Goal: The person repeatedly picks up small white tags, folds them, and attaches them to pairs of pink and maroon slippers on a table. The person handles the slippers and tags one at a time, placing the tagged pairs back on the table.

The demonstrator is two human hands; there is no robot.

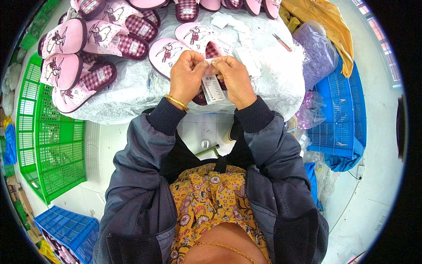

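My left hand (187, 75) and my right hand (232, 78) meet fingertip to fingertip over the near edge of the covered table, both closed in a pinch. A white paper tag (214, 90) with printed lines hangs just under the fingertips; any thin string or loop at its top is too small to make out. Right behind the hands lies a pair of pink slippers, one slipper (165, 56) at the left and the other (193, 34) farther back, with dark drawings and a checked lining. My hands partly hide both slippers and their soles.
More pink slippers (66, 37) are heaped at the table's left. White paper tags (246, 57), a white bundle of thin strands (285, 64) and small red-handled snips (282, 42) lie to the right. Green crates (57, 141) stand left, a blue crate (336, 110) right.
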